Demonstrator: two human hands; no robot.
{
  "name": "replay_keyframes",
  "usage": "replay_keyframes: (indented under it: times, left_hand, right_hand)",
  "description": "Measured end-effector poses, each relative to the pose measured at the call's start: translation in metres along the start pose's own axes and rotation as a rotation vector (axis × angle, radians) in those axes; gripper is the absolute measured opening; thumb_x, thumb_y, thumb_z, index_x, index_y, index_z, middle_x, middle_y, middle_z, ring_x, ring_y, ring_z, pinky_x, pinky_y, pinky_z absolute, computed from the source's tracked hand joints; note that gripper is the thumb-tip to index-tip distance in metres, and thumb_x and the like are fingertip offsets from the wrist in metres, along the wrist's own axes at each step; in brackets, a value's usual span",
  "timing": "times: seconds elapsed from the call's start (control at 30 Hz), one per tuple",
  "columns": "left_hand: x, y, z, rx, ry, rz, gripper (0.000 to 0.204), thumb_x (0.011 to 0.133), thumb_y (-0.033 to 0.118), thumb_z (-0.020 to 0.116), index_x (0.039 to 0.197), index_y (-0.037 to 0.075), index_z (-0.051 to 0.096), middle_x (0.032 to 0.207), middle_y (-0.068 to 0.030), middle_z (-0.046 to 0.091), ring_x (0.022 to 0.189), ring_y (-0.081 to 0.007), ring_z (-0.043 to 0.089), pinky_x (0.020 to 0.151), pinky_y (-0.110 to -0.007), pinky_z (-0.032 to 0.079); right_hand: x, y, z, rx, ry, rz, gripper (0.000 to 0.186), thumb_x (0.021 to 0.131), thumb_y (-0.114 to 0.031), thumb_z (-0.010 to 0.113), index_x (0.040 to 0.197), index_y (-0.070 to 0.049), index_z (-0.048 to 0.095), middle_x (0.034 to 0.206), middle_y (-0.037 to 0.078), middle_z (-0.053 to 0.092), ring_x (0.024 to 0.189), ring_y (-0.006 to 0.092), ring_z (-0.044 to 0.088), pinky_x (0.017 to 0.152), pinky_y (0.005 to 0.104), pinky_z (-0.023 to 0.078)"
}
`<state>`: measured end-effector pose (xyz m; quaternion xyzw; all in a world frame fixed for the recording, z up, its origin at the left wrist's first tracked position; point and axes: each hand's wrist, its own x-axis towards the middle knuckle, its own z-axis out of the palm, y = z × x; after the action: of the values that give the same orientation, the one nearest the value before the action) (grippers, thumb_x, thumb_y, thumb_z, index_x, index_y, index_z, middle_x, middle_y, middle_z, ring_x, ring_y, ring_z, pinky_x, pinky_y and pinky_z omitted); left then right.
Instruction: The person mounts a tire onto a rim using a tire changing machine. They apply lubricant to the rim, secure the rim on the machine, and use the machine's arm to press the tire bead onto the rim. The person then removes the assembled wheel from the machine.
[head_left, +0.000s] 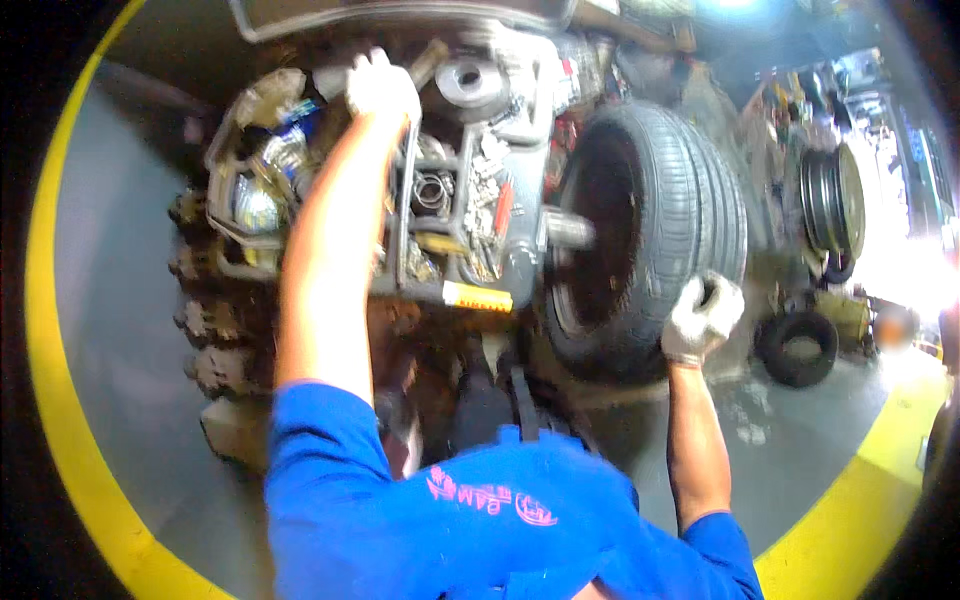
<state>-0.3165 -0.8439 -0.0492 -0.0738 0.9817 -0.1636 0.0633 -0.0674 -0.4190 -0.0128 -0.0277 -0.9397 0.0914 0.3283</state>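
A black car tyre [660, 210] is mounted upright on the shaft [570, 230] of a grey wheel-balancing machine [470, 270]. My right hand [703, 315], in a white glove, grips the tyre's tread at its lower right. My left hand [380, 90], also gloved, reaches far up into the machine's top tray [240, 190]. Its fingers curl around what looks like a grey-handled tool [430, 58]. The tray holds several metal cones, clips and small parts. Blue sleeves cover my upper arms.
Knobby dark tyres [205, 300] are stacked at the machine's left. A bare rim [835, 200] and a small tyre [797, 345] stand on the grey floor at right, near a bright doorway. A yellow line [60, 380] curves along the floor.
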Motion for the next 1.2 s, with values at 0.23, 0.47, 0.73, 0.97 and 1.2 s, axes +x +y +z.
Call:
replay_keyframes:
  times: [0.23, 0.47, 0.73, 0.97, 1.2]
  left_hand:
    - [0.006, 0.011, -0.027, -0.01, -0.137, 0.067, 0.063, 0.08, 0.048, 0.07, 0.123, 0.001, 0.07, 0.136, -0.0223, 0.055, 0.129, -0.0418, 0.046, 0.109, -0.05, 0.039]
    - [-0.01, -0.036, 0.024, -0.359, 0.222, 0.125, 0.041, 0.076, 0.051, 0.071, 0.099, 0.018, 0.08, 0.127, -0.0201, 0.055, 0.121, -0.0387, 0.046, 0.109, -0.051, 0.033]
    - [-0.016, 0.021, 0.004, -0.516, 0.655, 0.41, 0.025, 0.083, 0.027, 0.07, 0.103, 0.012, 0.073, 0.117, -0.0141, 0.061, 0.113, -0.0369, 0.054, 0.095, -0.049, 0.047]
    - [-0.126, 0.039, -0.089, -1.413, 0.607, 0.485, 0.016, 0.099, 0.009, 0.054, 0.113, 0.002, 0.056, 0.094, -0.0115, 0.066, 0.087, -0.027, 0.069, 0.074, -0.037, 0.054]
    - [-0.349, 0.163, 0.008, -1.754, -0.641, 0.139, 0.056, 0.102, 0.028, 0.055, 0.149, 0.001, 0.043, 0.13, -0.0292, 0.061, 0.12, -0.04, 0.062, 0.106, -0.04, 0.046]
  right_hand:
    - [-0.018, 0.015, -0.006, -0.019, 0.021, 0.007, 0.015, 0.079, -0.003, 0.072, 0.094, -0.003, 0.069, 0.091, 0.012, 0.068, 0.092, 0.0333, 0.062, 0.087, 0.0438, 0.049]
    - [-0.031, 0.014, -0.006, -0.02, 0.044, -0.03, 0.014, 0.08, -0.004, 0.071, 0.094, -0.004, 0.07, 0.09, 0.013, 0.069, 0.091, 0.033, 0.062, 0.086, 0.0437, 0.049]
    - [-0.033, 0.018, -0.008, -0.058, 0.028, -0.05, 0.013, 0.081, -0.006, 0.07, 0.094, -0.004, 0.069, 0.09, 0.013, 0.068, 0.089, 0.0333, 0.062, 0.086, 0.0441, 0.048]
    - [-0.032, 0.019, -0.001, 0.03, 0.032, -0.089, 0.015, 0.081, -0.005, 0.071, 0.096, -0.003, 0.068, 0.09, 0.012, 0.067, 0.09, 0.0321, 0.062, 0.087, 0.044, 0.048]
    - [-0.036, 0.021, -0.001, -0.024, 0.033, -0.096, 0.019, 0.082, -0.004, 0.069, 0.1, -0.002, 0.065, 0.094, 0.013, 0.063, 0.092, 0.0331, 0.059, 0.087, 0.0452, 0.047]
